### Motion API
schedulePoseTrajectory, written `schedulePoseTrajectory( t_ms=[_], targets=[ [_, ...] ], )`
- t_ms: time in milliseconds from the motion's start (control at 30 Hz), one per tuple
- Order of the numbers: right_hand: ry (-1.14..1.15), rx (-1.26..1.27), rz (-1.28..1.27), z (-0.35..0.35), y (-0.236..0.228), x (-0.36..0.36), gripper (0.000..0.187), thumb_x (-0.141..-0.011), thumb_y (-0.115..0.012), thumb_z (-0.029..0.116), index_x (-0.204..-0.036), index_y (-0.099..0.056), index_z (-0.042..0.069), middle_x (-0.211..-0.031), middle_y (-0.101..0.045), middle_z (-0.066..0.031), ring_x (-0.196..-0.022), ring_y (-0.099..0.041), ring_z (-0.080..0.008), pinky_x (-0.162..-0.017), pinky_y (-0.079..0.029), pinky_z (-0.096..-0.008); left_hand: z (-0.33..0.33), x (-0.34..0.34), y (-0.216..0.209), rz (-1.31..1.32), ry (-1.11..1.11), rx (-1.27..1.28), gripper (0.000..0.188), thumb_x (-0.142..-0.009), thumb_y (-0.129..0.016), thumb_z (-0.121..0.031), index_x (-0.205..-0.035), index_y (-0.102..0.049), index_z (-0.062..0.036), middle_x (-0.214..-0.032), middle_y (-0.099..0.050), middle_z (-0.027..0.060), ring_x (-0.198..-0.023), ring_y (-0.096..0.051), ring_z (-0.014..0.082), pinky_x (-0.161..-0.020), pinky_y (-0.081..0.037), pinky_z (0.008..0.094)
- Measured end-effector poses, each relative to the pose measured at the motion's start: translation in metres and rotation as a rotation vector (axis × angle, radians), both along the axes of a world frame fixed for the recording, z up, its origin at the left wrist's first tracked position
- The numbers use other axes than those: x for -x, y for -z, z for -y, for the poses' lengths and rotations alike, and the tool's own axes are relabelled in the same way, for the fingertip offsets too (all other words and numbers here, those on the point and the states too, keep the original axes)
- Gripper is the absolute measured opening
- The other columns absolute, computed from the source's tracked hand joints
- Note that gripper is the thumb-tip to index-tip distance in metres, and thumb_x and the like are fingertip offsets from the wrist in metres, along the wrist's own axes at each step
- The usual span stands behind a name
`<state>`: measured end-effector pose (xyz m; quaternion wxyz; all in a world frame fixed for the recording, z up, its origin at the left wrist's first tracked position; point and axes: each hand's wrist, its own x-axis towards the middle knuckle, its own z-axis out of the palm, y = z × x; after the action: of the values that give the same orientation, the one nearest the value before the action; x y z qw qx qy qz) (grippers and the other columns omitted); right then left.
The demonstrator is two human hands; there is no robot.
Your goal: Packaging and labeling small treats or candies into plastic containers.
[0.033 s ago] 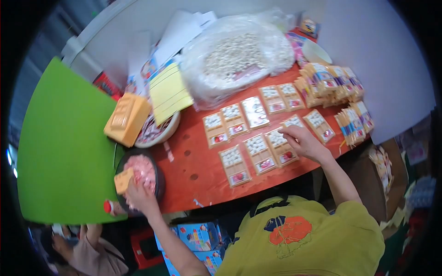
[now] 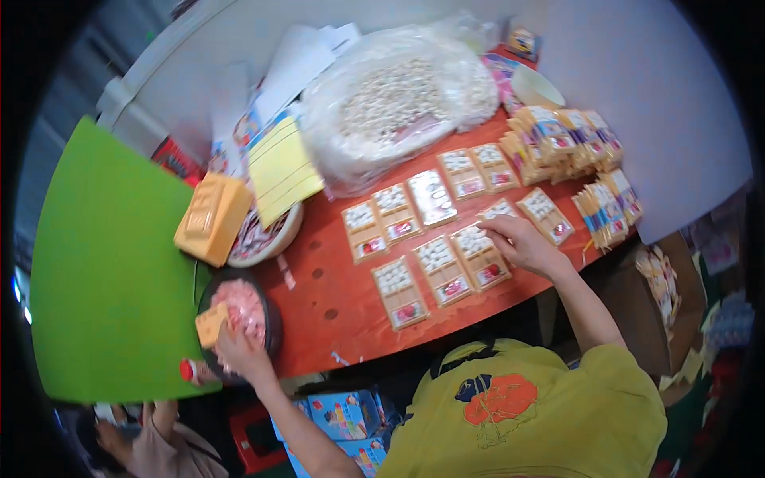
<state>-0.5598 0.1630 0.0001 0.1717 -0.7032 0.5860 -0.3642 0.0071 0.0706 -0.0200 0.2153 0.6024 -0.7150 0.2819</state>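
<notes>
Left hand (image 2: 239, 344) in pink-filled bowl (image 2: 272, 319); right hand (image 2: 522, 243) on packets (image 2: 476, 253)

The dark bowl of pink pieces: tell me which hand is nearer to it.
Left. The left hand is at the dark bowl of pink pieces, reaching over its near rim. The right hand rests far across the table on the flat packets.

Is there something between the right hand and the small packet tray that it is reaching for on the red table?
Nothing visible is in the way. The right hand already rests with its fingertips on the packet tray on the red table; neighbouring trays lie beside it, not over it.
</notes>
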Motion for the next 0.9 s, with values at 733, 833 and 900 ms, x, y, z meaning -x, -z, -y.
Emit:
schedulePoseTrajectory(
  t_ms=[733,833,900],
  targets=[
    [0.073,0.4,-0.567,0.391,-0.084,0.046,0.062,-0.088,-0.065,0.014,-0.146,-0.045,0.018,-0.144,-0.043,-0.017,-0.129,-0.046,-0.037,-0.11,-0.036,-0.0481,0.331,0.353,-0.043,-0.508,0.182,-0.362,0.052,-0.08,-0.074,-0.021,-0.123,-0.056,0.0014,-0.121,-0.06,0.0215,-0.117,-0.054,0.0381,-0.098,-0.048,0.0464],
    [-0.197,0.567,-0.392,0.42,-0.093,0.022,0.055,-0.095,-0.063,0.024,-0.146,-0.044,0.017,-0.153,-0.04,-0.0152,-0.135,-0.044,-0.0352,-0.111,-0.037,-0.0485,0.332,0.371,-0.033,-0.341,0.329,-0.165,0.017,-0.079,-0.062,-0.007,-0.095,-0.063,-0.0023,-0.103,-0.061,0.017,-0.102,-0.058,0.0339,-0.087,-0.053,0.0427],
    [-0.539,0.838,-0.094,0.437,-0.084,0.021,0.045,-0.098,-0.058,0.02,-0.142,-0.048,0.012,-0.149,-0.046,-0.0156,-0.132,-0.048,-0.034,-0.108,-0.042,-0.0447,0.32,0.391,-0.029,-0.316,0.373,-0.072,0.012,-0.077,-0.06,-0.004,-0.089,-0.064,-0.0035,-0.099,-0.061,0.0162,-0.099,-0.059,0.033,-0.084,-0.054,0.0413]
  ],
)
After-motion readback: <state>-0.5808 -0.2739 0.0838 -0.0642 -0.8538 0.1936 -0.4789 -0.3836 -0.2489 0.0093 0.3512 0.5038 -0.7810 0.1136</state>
